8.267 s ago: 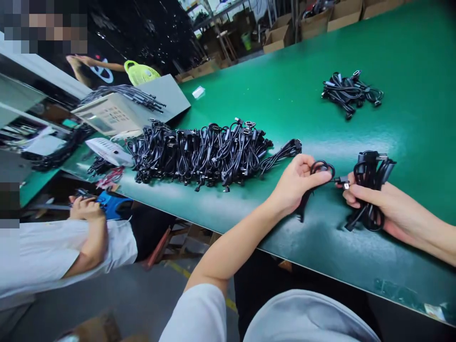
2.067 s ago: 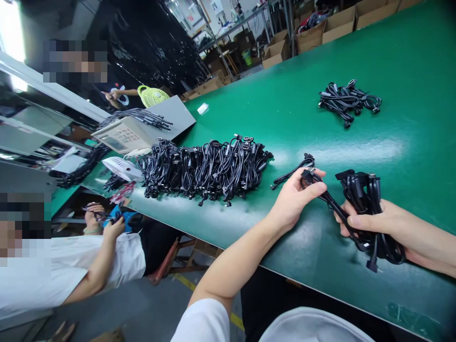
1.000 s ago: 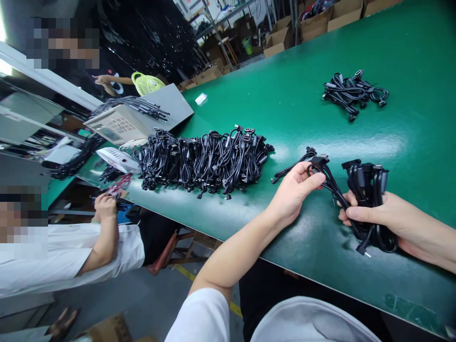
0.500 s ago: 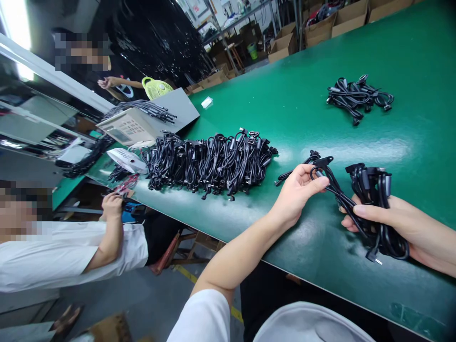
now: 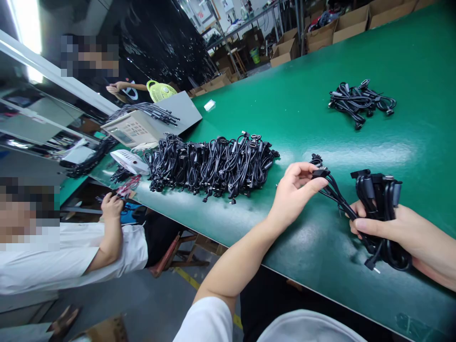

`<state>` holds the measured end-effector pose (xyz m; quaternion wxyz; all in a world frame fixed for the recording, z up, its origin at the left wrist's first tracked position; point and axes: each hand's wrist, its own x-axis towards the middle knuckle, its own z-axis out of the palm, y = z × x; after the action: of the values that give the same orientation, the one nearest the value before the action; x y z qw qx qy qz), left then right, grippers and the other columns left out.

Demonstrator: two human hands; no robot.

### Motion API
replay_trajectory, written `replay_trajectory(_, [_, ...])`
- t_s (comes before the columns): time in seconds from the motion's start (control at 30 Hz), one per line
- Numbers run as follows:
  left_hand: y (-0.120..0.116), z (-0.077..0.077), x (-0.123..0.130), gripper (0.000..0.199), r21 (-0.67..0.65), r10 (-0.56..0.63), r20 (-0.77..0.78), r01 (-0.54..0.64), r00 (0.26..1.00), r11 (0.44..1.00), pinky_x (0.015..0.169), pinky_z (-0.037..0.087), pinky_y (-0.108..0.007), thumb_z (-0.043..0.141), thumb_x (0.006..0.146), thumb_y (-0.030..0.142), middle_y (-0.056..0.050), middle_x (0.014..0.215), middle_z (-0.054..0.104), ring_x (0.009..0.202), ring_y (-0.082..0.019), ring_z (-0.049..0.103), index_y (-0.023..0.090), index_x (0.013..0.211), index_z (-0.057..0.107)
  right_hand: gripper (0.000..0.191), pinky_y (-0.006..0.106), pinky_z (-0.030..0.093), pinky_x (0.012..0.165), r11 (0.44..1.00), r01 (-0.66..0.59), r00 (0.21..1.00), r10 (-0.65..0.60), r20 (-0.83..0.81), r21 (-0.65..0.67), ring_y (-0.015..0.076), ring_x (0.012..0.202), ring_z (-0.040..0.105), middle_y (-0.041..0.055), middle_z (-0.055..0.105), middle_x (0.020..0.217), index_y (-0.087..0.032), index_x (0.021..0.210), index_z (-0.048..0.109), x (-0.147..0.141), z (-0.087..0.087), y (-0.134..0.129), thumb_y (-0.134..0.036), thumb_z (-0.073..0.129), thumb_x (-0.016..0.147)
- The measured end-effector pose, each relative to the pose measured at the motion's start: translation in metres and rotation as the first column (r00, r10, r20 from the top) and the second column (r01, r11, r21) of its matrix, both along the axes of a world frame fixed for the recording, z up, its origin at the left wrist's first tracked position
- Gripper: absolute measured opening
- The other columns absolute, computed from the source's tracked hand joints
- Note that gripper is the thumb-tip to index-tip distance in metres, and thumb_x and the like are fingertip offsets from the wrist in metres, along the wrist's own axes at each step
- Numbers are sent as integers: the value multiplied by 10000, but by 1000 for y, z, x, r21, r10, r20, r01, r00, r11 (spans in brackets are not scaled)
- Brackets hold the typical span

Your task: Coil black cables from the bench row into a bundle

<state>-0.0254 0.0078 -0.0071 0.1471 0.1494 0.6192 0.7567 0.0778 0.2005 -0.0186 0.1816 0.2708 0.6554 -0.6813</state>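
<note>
My right hand (image 5: 395,228) is wrapped round a bunch of folded black cables (image 5: 379,199), whose grey sleeves and connectors stick out above the thumb. Between thumb and fingers, my left hand (image 5: 297,190) pinches a black connector (image 5: 320,173) at the end of a cable that runs down into the right hand. Beneath both hands lies the green table (image 5: 306,251). Part of another black cable (image 5: 315,158) shows just behind my left fingertips. A long pile of bundled black cables (image 5: 213,164) lies left of my hands.
A smaller cable heap (image 5: 361,99) lies toward the far right of the table. At the left are a beige device (image 5: 130,130), a white fan (image 5: 128,161) and a seated person in a white shirt (image 5: 78,251). Another person stands behind. Cardboard boxes (image 5: 351,23) line the far edge.
My left fingers have shifted on the connector, which is now turned and pinched at its end. The right hand and its bunch are slightly lower and further right. The view has shifted a little.
</note>
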Motion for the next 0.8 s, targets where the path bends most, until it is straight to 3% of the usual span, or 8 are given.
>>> replay_trajectory(0.1, [-6, 2, -5, 270, -50, -18, -120, 12, 993, 999, 994, 461, -303, 776, 886, 445, -53, 1091, 677, 1048, -187, 614, 193, 978, 744, 693, 364, 498, 857, 999, -35, 999, 35, 29, 20, 327, 1023, 651, 46, 747, 1086, -263, 1106, 708, 6, -10, 5, -460, 909, 473])
replay_trajectory(0.17, [-9, 5, -4, 302, -65, -83, -152, 74, 985, 995, 1016, 459, -307, 753, 910, 469, -64, 1145, 688, 1085, -197, 611, 206, 1059, 762, 672, 400, 480, 915, 988, -90, 996, 92, -12, 123, 361, 1111, 634, 37, 738, 1153, -291, 1108, 709, 9, -15, 7, -564, 891, 521])
replay_trajectory(0.27, [-11, 8, -1, 389, -111, -91, -215, 68, 972, 992, 994, 470, -301, 840, 842, 450, -62, 1161, 694, 1044, -194, 612, 222, 1145, 754, 644, 452, 463, 928, 942, -148, 987, 158, -9, 303, 396, 1092, 632, 44, 745, 1072, -285, 993, 727, 11, -13, 7, -704, 838, 516])
replay_trajectory(0.33, [-11, 7, 0, 356, -135, -87, -252, 54, 964, 989, 1022, 468, -310, 843, 847, 403, -61, 1170, 703, 1072, -202, 622, 228, 1146, 760, 606, 474, 461, 947, 923, -174, 984, 179, 19, 342, 401, 1057, 641, 49, 748, 1000, -274, 908, 729, 11, -8, 4, -711, 816, 497])
replay_trajectory(0.5, [-9, -1, -7, 287, -46, -212, -158, 207, 964, 977, 1113, 466, -360, 762, 907, 339, -55, 1298, 715, 1217, -227, 643, 255, 1181, 774, 690, 463, 503, 976, 971, -152, 987, 161, -32, 183, 375, 1098, 650, 60, 751, 1128, -278, 1041, 747, 12, -1, 0, -719, 842, 520])
replay_trajectory(0.67, [-5, -6, -5, 278, 21, -249, -2, 249, 968, 968, 1028, 528, -362, 807, 870, 377, -67, 1203, 755, 1093, -222, 700, 240, 1113, 799, 820, 393, 553, 686, 998, -62, 997, 61, 37, 28, 315, 871, 652, 82, 740, 916, -252, 1110, 752, 7, 5, -3, -722, 883, 451])
replay_trajectory(0.8, [1, -8, 2, 300, 134, -263, 177, 241, 948, 961, 949, 555, -335, 877, 810, 370, -58, 1085, 763, 954, -186, 718, 229, 1066, 806, 825, 338, 567, 727, 996, 32, 998, -26, 65, -85, 320, 1026, 676, 97, 765, 1094, -242, 1157, 757, 3, 13, -5, -609, 942, 442])
